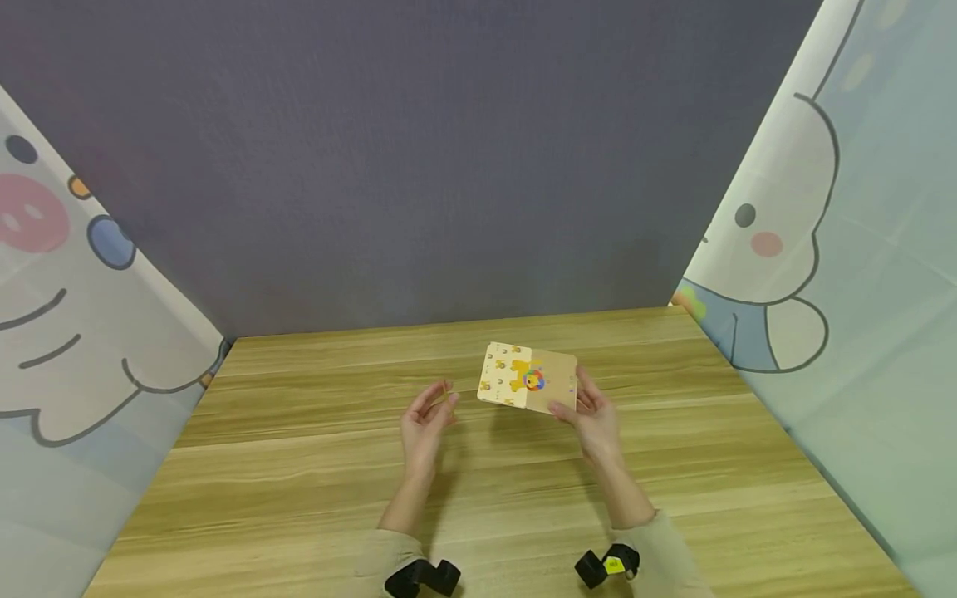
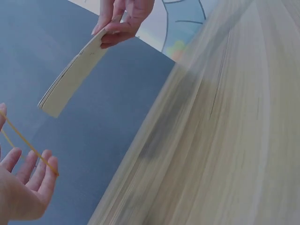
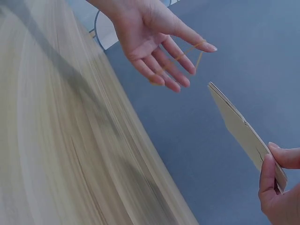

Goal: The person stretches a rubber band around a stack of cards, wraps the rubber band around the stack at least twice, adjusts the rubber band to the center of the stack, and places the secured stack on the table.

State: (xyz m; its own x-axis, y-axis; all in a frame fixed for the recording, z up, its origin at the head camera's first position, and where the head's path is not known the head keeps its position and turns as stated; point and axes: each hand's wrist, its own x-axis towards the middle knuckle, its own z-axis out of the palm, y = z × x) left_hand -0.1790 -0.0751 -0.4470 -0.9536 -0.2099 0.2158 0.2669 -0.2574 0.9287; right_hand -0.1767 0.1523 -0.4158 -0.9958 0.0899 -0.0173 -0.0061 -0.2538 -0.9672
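Observation:
My right hand (image 1: 598, 425) pinches the right end of a thin stack of cards (image 1: 549, 384), thumb on top and fingers beneath, holding it tilted above the table. The top face is half cream with small bears, half tan, with a yellow lion in the middle. In the left wrist view the stack's layered edge (image 2: 70, 70) shows. Left of the cards and apart from them is my left hand (image 1: 426, 425), its fingers spread. A thin yellow rubber band (image 2: 29, 144) is stretched between its thumb and fingers, also visible as a rubber band (image 3: 191, 48) in the right wrist view.
Beneath both hands lies a wood-grain table (image 1: 299, 473). A dark grey panel (image 1: 449, 166) stands along its back edge. Cartoon-printed cloths hang at the left (image 1: 75, 332) and right (image 1: 882, 291). Each wrist wears a black camera strap.

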